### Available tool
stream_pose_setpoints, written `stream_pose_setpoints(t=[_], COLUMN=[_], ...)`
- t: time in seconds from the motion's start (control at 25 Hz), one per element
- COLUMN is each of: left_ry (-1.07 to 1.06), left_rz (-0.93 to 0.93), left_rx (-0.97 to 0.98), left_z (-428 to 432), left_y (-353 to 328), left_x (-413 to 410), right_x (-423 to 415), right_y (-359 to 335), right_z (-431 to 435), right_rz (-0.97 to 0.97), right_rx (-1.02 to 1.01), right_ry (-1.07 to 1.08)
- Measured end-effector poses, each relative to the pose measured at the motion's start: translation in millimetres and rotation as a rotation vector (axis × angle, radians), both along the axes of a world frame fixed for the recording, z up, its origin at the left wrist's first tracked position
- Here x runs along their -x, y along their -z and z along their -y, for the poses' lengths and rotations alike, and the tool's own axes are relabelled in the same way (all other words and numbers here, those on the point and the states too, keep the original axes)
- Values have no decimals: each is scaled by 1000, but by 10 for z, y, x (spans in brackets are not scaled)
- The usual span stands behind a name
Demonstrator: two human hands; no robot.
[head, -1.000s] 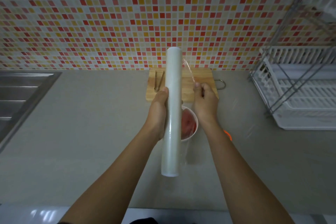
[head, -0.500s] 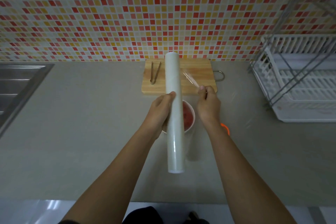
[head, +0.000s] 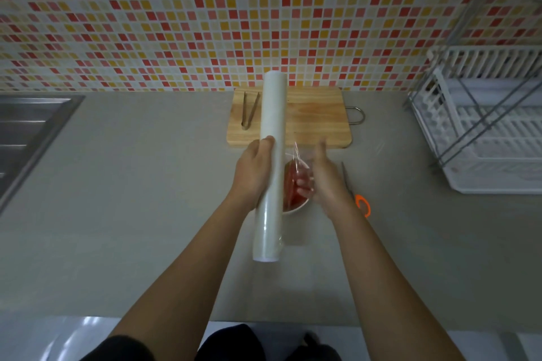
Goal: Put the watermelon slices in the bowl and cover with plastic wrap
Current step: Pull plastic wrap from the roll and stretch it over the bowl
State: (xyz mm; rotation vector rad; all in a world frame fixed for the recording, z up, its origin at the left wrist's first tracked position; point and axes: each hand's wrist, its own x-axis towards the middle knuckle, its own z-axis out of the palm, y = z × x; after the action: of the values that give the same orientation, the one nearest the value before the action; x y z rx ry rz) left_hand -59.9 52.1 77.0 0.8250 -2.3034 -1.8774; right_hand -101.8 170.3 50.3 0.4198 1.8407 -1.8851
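Gripping the plastic wrap roll [head: 271, 114] mid-length, your left hand [head: 252, 176] holds it over the bowl [head: 294, 210] of watermelon slices [head: 291, 187] on the worktop [head: 146, 184]. Your right hand [head: 324, 179] is blurred beside the loose film [head: 296, 153], so its grasp cannot be told.

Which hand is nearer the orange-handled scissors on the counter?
Right. The right hand is just left of the scissors, over the bowl; the left hand grips the wrap roll farther left.
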Motion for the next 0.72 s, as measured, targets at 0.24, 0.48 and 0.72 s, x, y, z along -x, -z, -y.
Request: stream_pose_setpoints(t=[0.24, 0.48, 0.72], left_ry=[28, -29, -27], left_rz=[-64, -178, -244], left_rx=[103, 159, 225], left_z=[37, 4, 38], left_y=[-52, -142, -211], left_x=[3, 47, 60], right_x=[-91, -202, -421], right_y=[-19, -96, -82], right_z=[131, 190, 272], right_rz=[-235, -260, -506], right_rx=[-22, -86, -213], right_ry=[143, 245, 200])
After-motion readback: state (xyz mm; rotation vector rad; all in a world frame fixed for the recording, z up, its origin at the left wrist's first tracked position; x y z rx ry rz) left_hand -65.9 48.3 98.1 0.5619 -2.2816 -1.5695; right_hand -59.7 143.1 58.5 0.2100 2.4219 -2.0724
